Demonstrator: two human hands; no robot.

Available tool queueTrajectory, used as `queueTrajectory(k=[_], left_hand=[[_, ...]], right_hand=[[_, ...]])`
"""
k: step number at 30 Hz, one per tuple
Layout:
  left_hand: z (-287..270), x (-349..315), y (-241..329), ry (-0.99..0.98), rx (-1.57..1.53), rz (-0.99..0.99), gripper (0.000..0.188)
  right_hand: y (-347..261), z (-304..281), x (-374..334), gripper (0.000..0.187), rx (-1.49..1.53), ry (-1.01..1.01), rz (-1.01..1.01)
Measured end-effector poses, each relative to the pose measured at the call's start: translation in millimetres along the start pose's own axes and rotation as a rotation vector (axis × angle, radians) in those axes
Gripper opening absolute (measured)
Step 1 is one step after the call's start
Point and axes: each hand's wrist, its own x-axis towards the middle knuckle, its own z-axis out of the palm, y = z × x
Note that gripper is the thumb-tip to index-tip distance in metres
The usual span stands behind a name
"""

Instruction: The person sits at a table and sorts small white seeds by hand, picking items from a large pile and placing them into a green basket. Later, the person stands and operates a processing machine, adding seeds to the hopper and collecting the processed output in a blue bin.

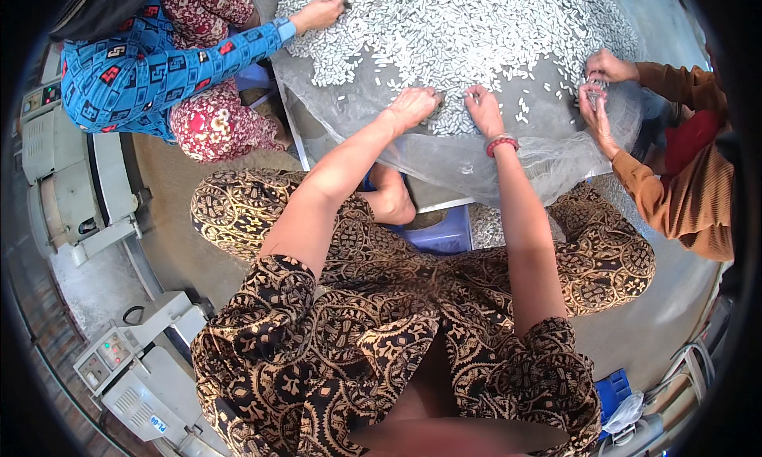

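Both hands sit at the near edge of the table: left hand curled, knuckles up, on the fringe of the white pellet heap, right hand pinching pellets just beside it, heap lying straight ahead.

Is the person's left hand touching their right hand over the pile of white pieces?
Apart. The head view shows grey sheet and white pieces between the left hand and right hand.

Brown-and-black patterned clothing, bare forearms

Short-sleeved top and matching trousers in dark cloth with tan swirling batik-like ornament; a red beaded bracelet circles the right wrist, and the left wrist is bare.
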Motion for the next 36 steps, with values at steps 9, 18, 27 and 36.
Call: queueTrajectory(k=[9, 18, 27, 36], left_hand=[[28, -1, -10, 0.058, -0.081, -0.215, 0.027], [-6, 5, -25, 0.292, -0.457, -0.494, 0.029], [-51, 15, -33, 0.368, -0.701, -0.558, 0.030], [-65, 15, -29, 0.246, -2.298, -0.197, 0.015]], right_hand=[[-21, -27, -27, 0.029, -0.482, -0.121, -0.203], [-15, 7, 0, 0.023, -0.256, 0.066, -0.123], [-10, -29, -11, 0.040, -0.490, -0.046, -0.116], [2, 12, -5, 0.024, -0.259, -0.076, 0.000]])
